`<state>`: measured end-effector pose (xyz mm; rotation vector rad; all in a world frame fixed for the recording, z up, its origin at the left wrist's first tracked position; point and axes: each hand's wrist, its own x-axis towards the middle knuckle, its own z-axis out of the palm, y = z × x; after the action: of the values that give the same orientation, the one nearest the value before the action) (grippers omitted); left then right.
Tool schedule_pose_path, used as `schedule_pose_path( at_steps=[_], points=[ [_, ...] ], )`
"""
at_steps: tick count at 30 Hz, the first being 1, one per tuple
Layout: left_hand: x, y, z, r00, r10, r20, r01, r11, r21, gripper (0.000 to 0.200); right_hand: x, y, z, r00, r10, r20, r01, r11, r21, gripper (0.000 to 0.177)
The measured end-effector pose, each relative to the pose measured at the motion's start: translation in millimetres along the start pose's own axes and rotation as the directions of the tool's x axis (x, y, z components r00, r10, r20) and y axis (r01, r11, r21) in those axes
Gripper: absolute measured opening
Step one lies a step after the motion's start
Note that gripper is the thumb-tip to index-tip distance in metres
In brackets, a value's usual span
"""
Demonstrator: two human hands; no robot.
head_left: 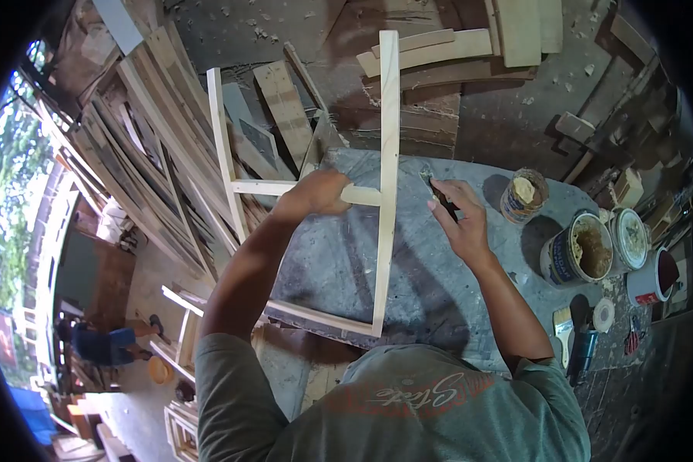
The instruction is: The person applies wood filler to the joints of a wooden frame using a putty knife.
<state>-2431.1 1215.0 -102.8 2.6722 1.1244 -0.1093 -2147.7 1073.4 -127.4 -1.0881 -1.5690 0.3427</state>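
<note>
A pale wooden frame (389,131) made of narrow strips stands over the grey worktable (331,262). My left hand (317,192) is wrapped round its crossbar, close to where that bar meets the long right-hand strip. To the right of this strip, my right hand (463,219) grips a small putty knife (431,185) by its dark handle. Whitish paste shows on the knife's tip, which is apart from the wood. An open tin of pale filler (524,192) sits to the right of my right hand.
A bigger open tub (581,250), a round lid (629,235) and a paintbrush (564,335) lie along the table's right side. Long wooden strips (150,146) are piled at the left. Wood offcuts (446,50) lie beyond the table. Another person (108,343) is at the lower left.
</note>
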Motion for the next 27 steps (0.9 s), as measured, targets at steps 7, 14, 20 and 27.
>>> schedule_pose_path(
  at_steps=[7, 14, 20, 27],
  points=[
    [4.1, -3.8, 5.5, 0.992, -0.021, -0.123, 0.024, 1.0, 0.019, 0.024, 27.7, 15.2, 27.9, 0.996, -0.086, 0.003, 0.086, 0.992, -0.094, 0.036],
    [0.8, -4.5, 6.7, 0.989, -0.015, -0.147, 0.025, 0.998, 0.065, 0.025, 47.0, 22.3, 43.3, 0.982, -0.182, 0.05, 0.189, 0.941, -0.283, 0.036],
    [1.9, -15.6, 16.5, 0.976, 0.035, -0.213, -0.014, 0.995, 0.102, 0.027, 40.0, -1.8, 29.3, 0.988, -0.155, -0.003, 0.14, 0.901, -0.41, 0.035],
    [2.2, -12.7, 16.8, 0.978, 0.001, -0.21, 0.019, 0.996, 0.092, 0.03, 71.9, -63.9, 44.8, 0.977, 0.045, 0.208, 0.102, 0.761, -0.641, 0.026]
  ],
)
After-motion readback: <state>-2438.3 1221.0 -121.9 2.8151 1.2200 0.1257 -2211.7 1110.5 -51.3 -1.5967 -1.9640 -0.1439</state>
